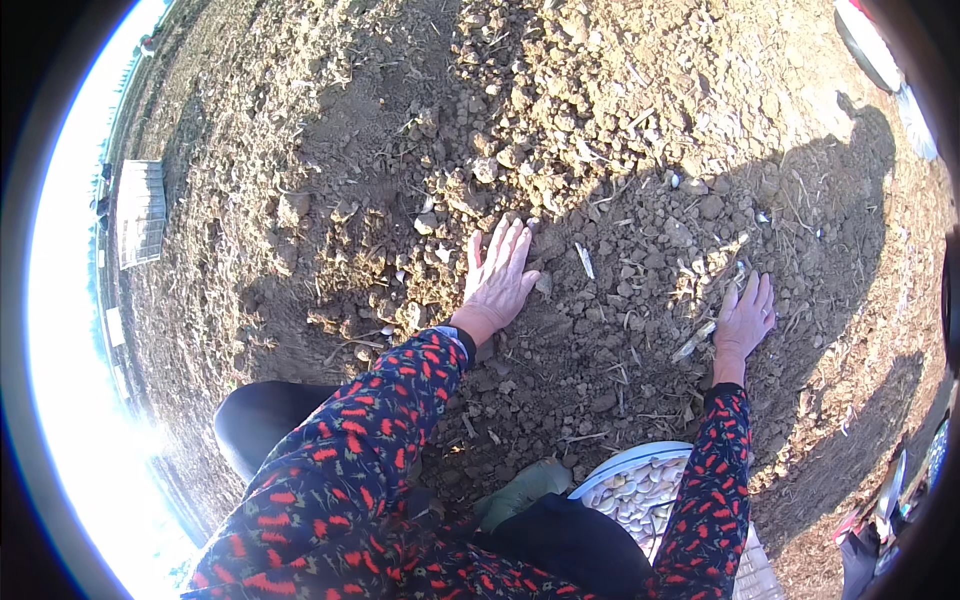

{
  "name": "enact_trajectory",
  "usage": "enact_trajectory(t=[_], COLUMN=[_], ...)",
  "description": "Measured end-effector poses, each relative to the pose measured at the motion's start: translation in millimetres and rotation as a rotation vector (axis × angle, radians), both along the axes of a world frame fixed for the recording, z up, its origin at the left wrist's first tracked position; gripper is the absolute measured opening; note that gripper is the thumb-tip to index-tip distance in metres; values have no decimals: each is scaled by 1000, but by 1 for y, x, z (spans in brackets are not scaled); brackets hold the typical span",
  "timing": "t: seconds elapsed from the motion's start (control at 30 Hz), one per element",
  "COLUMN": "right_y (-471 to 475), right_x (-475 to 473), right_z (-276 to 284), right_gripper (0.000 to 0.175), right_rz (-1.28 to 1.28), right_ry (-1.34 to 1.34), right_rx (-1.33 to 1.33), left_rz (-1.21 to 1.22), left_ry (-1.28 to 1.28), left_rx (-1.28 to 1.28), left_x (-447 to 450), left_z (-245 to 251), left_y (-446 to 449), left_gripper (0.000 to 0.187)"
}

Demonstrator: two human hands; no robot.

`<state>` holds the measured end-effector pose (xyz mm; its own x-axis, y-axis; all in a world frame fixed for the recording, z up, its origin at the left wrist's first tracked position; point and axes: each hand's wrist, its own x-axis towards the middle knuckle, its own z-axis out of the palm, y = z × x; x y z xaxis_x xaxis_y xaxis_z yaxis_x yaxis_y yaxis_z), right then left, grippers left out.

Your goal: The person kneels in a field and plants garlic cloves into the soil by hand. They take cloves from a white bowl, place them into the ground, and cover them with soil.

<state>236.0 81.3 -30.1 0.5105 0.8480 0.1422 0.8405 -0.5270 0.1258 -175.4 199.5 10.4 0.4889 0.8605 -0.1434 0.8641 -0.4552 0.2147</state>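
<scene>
Palm down, my left hand (499, 277) lies on crumbly brown soil (570, 360) with its fingers extended and the thumb apart. A pale garlic clove (442, 253) rests to its left, and another clove (387, 330) lies nearer my sleeve. My right hand (744, 315) touches the soil farther right, fingers slightly apart, its palm hidden. A small whitish piece (741, 266), too small to name, is just beyond its fingertips. Below my right forearm stands a round white container (634, 454) with a blue-lined rim, full of garlic cloves (637, 491). My sleeve partly covers it.
Dry stalk pieces (694, 341) and clods litter the ground. One clove (675, 181) lies farther out. My shoe (525, 491) is beside the container. A pale slatted crate (141, 214) stands far left. Part of another person (862, 551) shows at lower right.
</scene>
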Motion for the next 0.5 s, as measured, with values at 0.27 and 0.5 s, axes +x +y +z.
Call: enact_trajectory(t=[0.27,0.5], right_y=[0,2], right_x=[-1,1], right_z=[3,2], right_gripper=[55,53], right_rz=[4,8], right_ry=[-31,-41], right_rx=[9,7], left_rz=[-84,147], left_ry=[-213,-255], left_rx=[32,89], left_x=[-37,-139], left_z=[39,79], left_y=[-49,-83], left_gripper=[58,37])
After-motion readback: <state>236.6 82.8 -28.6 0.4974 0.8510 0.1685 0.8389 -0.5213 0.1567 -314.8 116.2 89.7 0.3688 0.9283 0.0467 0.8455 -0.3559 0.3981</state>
